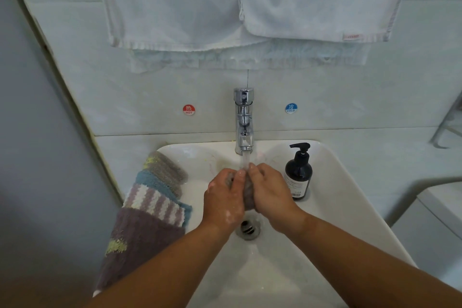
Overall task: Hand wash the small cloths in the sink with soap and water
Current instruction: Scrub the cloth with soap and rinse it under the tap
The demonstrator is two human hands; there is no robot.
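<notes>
Both hands squeeze one wet gray cloth (248, 195) over the sink (332, 182). The left hand (223, 199) and the right hand (271, 189) press it from each side. Water runs on it from the tap (243, 120). More cloths (152, 197) lie on the left rim. A soap bottle (298, 174) stands at the right.

White sink (350, 197); chrome tap (243, 120). On the sink's left edge: grey cloth with yellow patches (165, 166), blue cloth (157, 182), mauve-and-white striped cloth (155, 204), plum cloth with a yellow patch (140, 240). Right rim: black soap bottle, white label (298, 172). Wall: white towels (240, 0), red HOT sticker (189, 109), blue COLD sticker (291, 108)
</notes>
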